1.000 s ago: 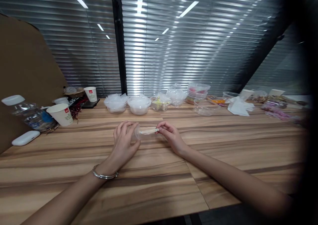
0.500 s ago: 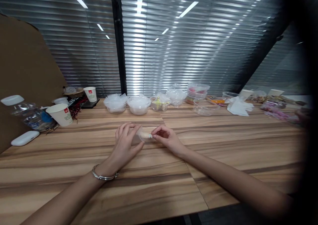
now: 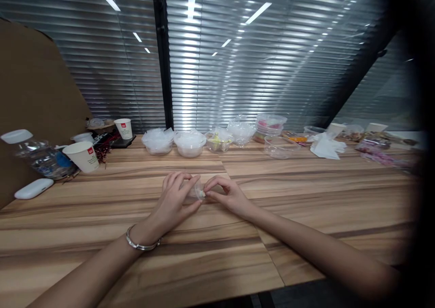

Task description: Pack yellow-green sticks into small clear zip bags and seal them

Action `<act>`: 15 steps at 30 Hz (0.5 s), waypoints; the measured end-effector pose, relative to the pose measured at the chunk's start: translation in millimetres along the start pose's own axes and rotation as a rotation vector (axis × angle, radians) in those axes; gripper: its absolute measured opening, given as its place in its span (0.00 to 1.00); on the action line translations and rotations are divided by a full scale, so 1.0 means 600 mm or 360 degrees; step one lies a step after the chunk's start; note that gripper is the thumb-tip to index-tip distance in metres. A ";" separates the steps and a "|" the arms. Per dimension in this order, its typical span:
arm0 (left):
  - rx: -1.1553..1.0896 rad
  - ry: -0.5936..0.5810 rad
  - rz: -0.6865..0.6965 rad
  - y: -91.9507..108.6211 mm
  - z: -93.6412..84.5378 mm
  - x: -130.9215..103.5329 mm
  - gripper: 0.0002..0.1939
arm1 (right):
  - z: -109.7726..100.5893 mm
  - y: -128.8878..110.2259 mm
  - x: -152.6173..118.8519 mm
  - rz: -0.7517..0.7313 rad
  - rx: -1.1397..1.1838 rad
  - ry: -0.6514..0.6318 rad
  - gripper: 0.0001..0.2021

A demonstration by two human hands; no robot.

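My left hand point(image 3: 176, 198) grips a small translucent plastic bag point(image 3: 195, 191) between thumb and fingers, its mouth turned to the right. At that mouth shows the end of a small pale item point(image 3: 203, 194) with a touch of green; the rest lies within the bag, and I cannot make out its kind. The thumb and forefinger of my right hand point(image 3: 231, 198) are pinched on this end. Both hands are low over the wooden table point(image 3: 204, 253).
Along the back stand plastic bowls point(image 3: 190, 150) with filmy bags, a clear empty tub point(image 3: 280, 148) and white tissues point(image 3: 328, 147). Paper cups point(image 3: 83, 157), a bottle point(image 3: 44, 158), a white case point(image 3: 34, 189) and a phone point(image 3: 123, 141) are at the left.
The pale item has gone deeper into the bag, so that only its end shows. My left hand has shifted slightly right, my right hand slightly left and down.
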State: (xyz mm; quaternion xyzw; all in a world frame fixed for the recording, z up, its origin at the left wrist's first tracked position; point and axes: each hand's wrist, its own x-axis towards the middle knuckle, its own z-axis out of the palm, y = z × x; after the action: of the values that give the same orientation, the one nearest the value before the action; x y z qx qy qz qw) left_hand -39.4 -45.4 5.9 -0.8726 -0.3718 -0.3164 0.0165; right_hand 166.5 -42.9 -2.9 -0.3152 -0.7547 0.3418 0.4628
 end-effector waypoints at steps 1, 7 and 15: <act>-0.0001 -0.0001 0.0005 -0.001 0.000 0.000 0.26 | 0.000 -0.001 0.000 -0.0025 -0.0009 -0.0006 0.05; 0.0006 -0.0037 0.0026 -0.003 0.001 -0.002 0.26 | -0.001 -0.002 0.002 -0.0114 -0.0084 0.0000 0.04; 0.0032 -0.0040 0.0023 -0.001 0.000 0.000 0.26 | 0.000 0.000 0.000 -0.0057 -0.0110 0.0107 0.05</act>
State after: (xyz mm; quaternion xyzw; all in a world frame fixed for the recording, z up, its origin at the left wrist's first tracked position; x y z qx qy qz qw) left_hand -39.8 -45.0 5.6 -0.8790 -0.3687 -0.3014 0.0228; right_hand 166.3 -42.8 -2.7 -0.3287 -0.7556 0.2963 0.4829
